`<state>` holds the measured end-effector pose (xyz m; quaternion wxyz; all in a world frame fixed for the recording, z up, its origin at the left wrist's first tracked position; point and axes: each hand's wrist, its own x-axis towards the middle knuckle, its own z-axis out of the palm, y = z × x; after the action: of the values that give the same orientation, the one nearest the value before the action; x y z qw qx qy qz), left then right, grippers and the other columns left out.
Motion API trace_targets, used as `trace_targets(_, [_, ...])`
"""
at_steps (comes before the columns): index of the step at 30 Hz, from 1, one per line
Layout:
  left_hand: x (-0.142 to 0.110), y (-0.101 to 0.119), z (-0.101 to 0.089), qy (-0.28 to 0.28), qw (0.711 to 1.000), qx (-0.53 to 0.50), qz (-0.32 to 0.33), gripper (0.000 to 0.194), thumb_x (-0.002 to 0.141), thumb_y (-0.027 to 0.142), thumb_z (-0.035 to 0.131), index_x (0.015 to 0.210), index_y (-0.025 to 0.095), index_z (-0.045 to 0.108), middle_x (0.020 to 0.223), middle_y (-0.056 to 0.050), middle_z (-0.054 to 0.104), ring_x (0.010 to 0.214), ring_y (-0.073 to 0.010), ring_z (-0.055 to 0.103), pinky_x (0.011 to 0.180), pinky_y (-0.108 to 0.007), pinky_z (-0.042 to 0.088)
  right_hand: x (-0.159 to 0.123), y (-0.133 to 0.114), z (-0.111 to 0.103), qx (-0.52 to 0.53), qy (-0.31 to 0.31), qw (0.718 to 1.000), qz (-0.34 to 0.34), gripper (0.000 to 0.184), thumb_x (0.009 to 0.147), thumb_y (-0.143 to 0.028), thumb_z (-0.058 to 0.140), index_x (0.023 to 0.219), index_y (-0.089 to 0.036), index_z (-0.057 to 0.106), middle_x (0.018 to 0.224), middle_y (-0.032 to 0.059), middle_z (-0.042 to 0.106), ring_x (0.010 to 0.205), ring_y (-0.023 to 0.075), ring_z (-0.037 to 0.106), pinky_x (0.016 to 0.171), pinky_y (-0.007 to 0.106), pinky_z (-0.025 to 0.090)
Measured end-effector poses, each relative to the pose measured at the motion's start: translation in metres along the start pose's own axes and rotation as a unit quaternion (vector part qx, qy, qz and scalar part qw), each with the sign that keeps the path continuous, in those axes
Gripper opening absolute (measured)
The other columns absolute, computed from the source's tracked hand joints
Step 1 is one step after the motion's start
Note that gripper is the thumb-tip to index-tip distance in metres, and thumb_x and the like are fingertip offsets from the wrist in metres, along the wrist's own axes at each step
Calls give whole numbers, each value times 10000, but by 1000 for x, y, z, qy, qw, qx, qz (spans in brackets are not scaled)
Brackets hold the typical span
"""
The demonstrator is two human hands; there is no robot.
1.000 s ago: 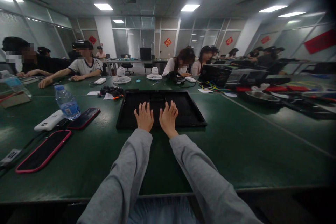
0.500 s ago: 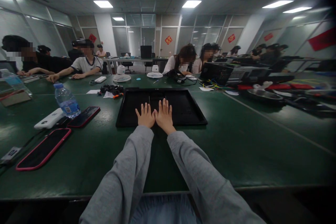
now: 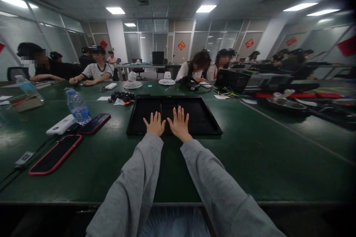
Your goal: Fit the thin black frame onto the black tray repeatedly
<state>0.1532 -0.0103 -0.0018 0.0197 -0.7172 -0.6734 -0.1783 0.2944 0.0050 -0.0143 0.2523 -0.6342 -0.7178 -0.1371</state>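
A shallow black tray-like frame [image 3: 210,121] with a raised rim lies on the green table in front of me. Over its near left part is my left hand [image 3: 155,124], palm down, with the fingers spread and nothing held. My right hand [image 3: 179,124] is beside it, over the middle of the near edge, also palm down with fingers stretched out and no object in it. A small gap separates the two thumbs. Whether the palms touch the black frame or hover above it, I cannot tell.
Left of the frame stand a water bottle [image 3: 78,109], a white power bank [image 3: 61,124], a dark phone [image 3: 95,123] and a pink-rimmed phone [image 3: 55,155]. Black gear [image 3: 121,96] lies behind. To the right is a pan [image 3: 287,105]. Several people sit across the green table [image 3: 250,166].
My hands have drawn slightly apart, the right one shifting to the right, so the thumbs no longer meet. The whole view has turned a little to the left.
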Motion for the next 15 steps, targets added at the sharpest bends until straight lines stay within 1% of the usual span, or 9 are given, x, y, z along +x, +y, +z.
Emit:
trace_targets(2, [0, -3, -4, 16, 1000, 7, 1, 631, 1002, 502, 158, 1558, 245, 310, 1649, -48, 224, 1535, -281, 101, 1173, -680, 20, 1, 15, -2, -13, -3, 1000, 14, 713, 1007, -523, 237, 1602, -141, 151, 1663, 142, 31, 1521, 270, -16, 1191, 563, 29])
trace_targets(4, [0, -12, -11, 53, 998, 23, -9, 616, 1005, 469, 178, 1548, 227, 338, 1646, -56, 236, 1537, -285, 76, 1170, -679, -23, 3, 36, -6, -33, 3, 999, 37, 715, 1006, -522, 226, 1598, -128, 157, 1660, 154, 45, 1518, 284, -4, 1184, 583, 37])
trace_targets(6, [-1, -25, -20, 98, 994, 42, -39, 604, 1002, 421, 212, 1546, 195, 345, 1649, -73, 223, 1540, -293, 27, 1169, -675, -48, 3, 62, -11, -56, 21, 996, 62, 715, 1005, -511, 222, 1594, -108, 162, 1655, 174, 53, 1513, 304, 6, 1173, 605, 41])
trace_targets(7, [-1, -33, -24, 115, 990, 48, -60, 605, 998, 404, 234, 1550, 178, 336, 1652, -88, 207, 1540, -301, 9, 1173, -671, -39, 3, 76, -14, -65, 29, 994, 78, 716, 1005, -505, 220, 1591, -98, 165, 1651, 187, 58, 1510, 316, 14, 1167, 616, 47])
trace_targets(9, [0, -51, -29, 131, 984, 53, -110, 624, 989, 386, 268, 1561, 138, 296, 1653, -127, 188, 1536, -325, 16, 1172, -679, 22, 3, 102, -21, -76, 39, 990, 114, 717, 1004, -498, 209, 1586, -80, 170, 1640, 215, 76, 1502, 338, 36, 1153, 638, 74])
trace_targets(11, [2, -67, -29, 125, 979, 47, -154, 654, 985, 395, 282, 1566, 97, 258, 1645, -170, 191, 1527, -351, 73, 1166, -675, 111, 2, 124, -25, -83, 43, 983, 156, 731, 1003, -498, 185, 1577, -46, 169, 1625, 250, 100, 1495, 357, 58, 1140, 650, 105])
trace_targets(13, [5, -78, -25, 103, 979, 40, -172, 680, 980, 416, 303, 1560, 63, 255, 1632, -210, 206, 1500, -365, 187, 1165, -626, 198, 2, 138, -27, -84, 24, 979, 182, 750, 1002, -506, 172, 1565, -10, 174, 1601, 281, 153, 1482, 367, 118, 1138, 640, 129])
trace_targets(15, [8, -84, -21, 95, 979, 38, -174, 709, 976, 432, 323, 1555, 32, 243, 1625, -239, 201, 1451, -368, 301, 1155, -555, 274, 2, 143, -26, -79, -11, 979, 190, 759, 1001, -514, 176, 1554, 6, 197, 1577, 298, 212, 1458, 368, 202, 1131, 617, 183])
